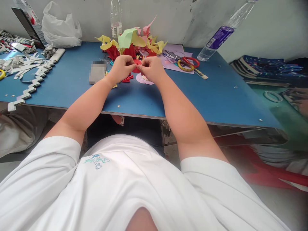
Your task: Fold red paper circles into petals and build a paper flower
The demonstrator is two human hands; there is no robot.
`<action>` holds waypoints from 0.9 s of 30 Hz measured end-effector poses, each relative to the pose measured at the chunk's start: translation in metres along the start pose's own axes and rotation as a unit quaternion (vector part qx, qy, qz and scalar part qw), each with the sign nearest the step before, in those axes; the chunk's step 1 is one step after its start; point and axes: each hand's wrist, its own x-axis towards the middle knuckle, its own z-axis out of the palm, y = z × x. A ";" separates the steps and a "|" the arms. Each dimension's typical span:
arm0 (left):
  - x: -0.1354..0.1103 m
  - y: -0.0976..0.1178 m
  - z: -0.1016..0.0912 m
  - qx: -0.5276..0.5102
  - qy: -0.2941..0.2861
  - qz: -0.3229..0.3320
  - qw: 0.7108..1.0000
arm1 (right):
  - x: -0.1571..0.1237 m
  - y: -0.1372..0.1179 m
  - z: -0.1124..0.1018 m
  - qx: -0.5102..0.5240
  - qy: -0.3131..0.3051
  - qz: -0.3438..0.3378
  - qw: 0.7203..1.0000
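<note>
Pinched between both my hands is a red paper piece [138, 68], partly covered by my fingers. My left hand [123, 67] grips its left side with thumb and forefinger. On the other side my right hand [152, 66] is closed on it in the same way. Just below the fingers, pale purple paper circles [141, 79] lie on the table. Small folded red paper strips [127, 78] rest under my left hand. Behind my hands is a heap of crumpled yellow, green, red and pink paper [131, 40].
On the blue table [192, 99], scissors [186, 62] lie over purple paper [176, 49] at the right. Plastic bottles stand behind, one with a purple label [220, 37]. A white plastic bag [61, 29] and a folded paper chain [36, 84] are at the left.
</note>
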 end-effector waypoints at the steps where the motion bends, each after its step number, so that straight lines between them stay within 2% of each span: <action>1: 0.000 0.001 0.001 0.008 0.005 0.001 1.000 | 0.000 -0.002 -0.001 -0.036 0.009 0.009 0.999; 4: -0.003 0.005 0.001 0.025 0.003 0.006 1.000 | 0.000 -0.009 -0.004 -0.130 0.031 0.018 0.991; 9: -0.006 0.013 0.001 0.003 -0.003 0.000 1.000 | 0.000 -0.015 -0.008 -0.133 0.042 0.015 0.990; 15: -0.009 0.022 0.001 -0.079 -0.002 -0.052 0.995 | 0.001 -0.016 -0.002 -0.031 0.076 0.073 0.994; 21: -0.009 0.020 0.000 -0.118 -0.014 -0.083 0.989 | 0.004 -0.014 0.000 0.069 0.024 0.062 0.995; 27: -0.009 0.017 -0.001 -0.067 -0.026 -0.070 0.995 | 0.012 0.005 0.002 0.098 0.017 0.045 0.994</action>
